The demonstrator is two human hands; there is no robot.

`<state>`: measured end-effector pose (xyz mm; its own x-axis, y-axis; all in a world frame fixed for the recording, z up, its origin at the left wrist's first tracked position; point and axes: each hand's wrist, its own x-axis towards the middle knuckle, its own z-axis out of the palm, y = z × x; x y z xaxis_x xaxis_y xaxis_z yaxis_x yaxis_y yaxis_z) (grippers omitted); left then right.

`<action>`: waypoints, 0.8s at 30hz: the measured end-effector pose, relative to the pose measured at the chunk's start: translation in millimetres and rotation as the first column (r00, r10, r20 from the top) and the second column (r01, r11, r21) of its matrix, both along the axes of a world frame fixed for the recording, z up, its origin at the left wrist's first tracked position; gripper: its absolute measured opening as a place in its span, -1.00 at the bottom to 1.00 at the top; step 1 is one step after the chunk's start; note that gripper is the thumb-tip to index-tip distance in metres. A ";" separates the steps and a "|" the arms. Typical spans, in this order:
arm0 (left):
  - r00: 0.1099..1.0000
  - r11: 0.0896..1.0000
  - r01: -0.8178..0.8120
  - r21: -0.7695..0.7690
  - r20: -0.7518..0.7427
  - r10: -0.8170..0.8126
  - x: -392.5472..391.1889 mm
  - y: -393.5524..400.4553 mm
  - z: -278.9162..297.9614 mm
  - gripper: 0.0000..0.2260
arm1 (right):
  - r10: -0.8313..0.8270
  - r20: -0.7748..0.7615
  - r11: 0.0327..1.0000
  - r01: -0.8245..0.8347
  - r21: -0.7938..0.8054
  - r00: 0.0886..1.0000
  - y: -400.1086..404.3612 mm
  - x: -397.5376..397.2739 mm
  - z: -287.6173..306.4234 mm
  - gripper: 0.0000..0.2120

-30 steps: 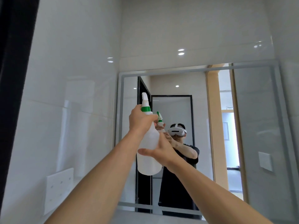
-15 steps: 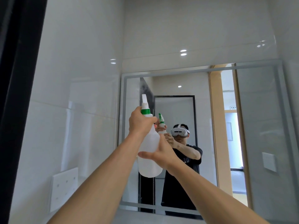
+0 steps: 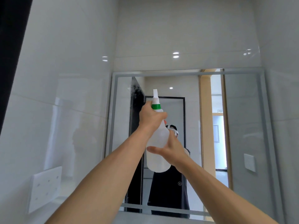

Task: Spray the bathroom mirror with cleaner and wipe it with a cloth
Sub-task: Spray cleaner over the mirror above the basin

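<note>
The left hand (image 3: 151,118) grips the neck of a white spray bottle (image 3: 157,143), held upright before the mirror (image 3: 242,118). The right hand (image 3: 171,147) cups its body. Mist speckles the glass at upper left.

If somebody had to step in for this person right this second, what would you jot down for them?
Left hand: grips the neck of the spray bottle, just under its green collar, nozzle toward the glass.
Right hand: holds the bottle's body from the right side.
Mirror: on the wall straight ahead; a misted patch of droplets shows near its upper left.
Done: spraying has begun in that corner.
Left: spray the rest of the glass, then wipe it all. No cloth is in view, so find one first.
</note>
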<state>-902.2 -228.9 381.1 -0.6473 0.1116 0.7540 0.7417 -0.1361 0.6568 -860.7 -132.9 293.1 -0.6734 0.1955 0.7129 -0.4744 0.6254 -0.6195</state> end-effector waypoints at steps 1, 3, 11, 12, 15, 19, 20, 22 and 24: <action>1.000 1.000 0.007 -0.004 -0.002 -0.007 1.0 3.7 0.1 -0.77 | -0.004 -0.006 1.000 0.004 -0.003 1.000 2.5 2.6 0.0 -0.29; 1.000 1.000 0.015 -0.009 -0.011 -0.015 3.3 10.5 -0.5 -0.77 | -0.012 -0.019 1.000 0.012 -0.007 1.000 8.2 6.2 -2.0 -0.27; 0.995 0.994 0.097 -0.051 -0.019 -0.098 14.1 30.9 -7.0 -0.77 | -0.099 -0.001 0.994 0.099 -0.054 0.995 25.5 21.2 -12.5 -0.25; 0.993 0.991 0.120 -0.055 -0.015 -0.121 16.2 33.3 -6.8 -0.76 | -0.113 -0.001 0.992 0.112 -0.052 0.994 27.8 23.5 -12.4 -0.25; 0.984 0.982 0.179 -0.061 -0.012 -0.180 24.8 44.0 -3.5 -0.72 | -0.182 -0.004 0.983 0.182 -0.037 0.983 36.8 32.3 -10.1 -0.20; 0.972 0.971 0.230 -0.068 -0.030 -0.233 40.6 64.6 2.1 -0.70 | -0.176 -0.024 0.981 0.173 -0.083 0.984 55.4 47.3 -7.2 -0.28; 0.968 0.967 0.244 -0.068 -0.036 -0.247 44.5 70.2 3.0 -0.70 | -0.172 -0.030 0.981 0.169 -0.094 0.985 59.4 51.7 -6.9 -0.29; 0.962 0.961 0.267 -0.067 -0.040 -0.270 51.9 81.4 4.3 -0.71 | -0.171 -0.036 0.980 0.166 -0.114 0.985 67.6 61.3 -6.7 -0.29; 0.962 0.961 0.266 -0.079 -0.037 -0.270 58.9 91.0 4.5 -0.70 | -0.175 -0.022 0.976 0.171 -0.132 0.984 76.0 69.5 -7.4 -0.30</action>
<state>-843.3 -138.0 385.6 -0.5504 0.3316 0.7662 0.7147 -0.2874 0.6377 -791.2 -57.0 285.7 -0.5973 0.3992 0.6956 -0.3878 0.6154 -0.6862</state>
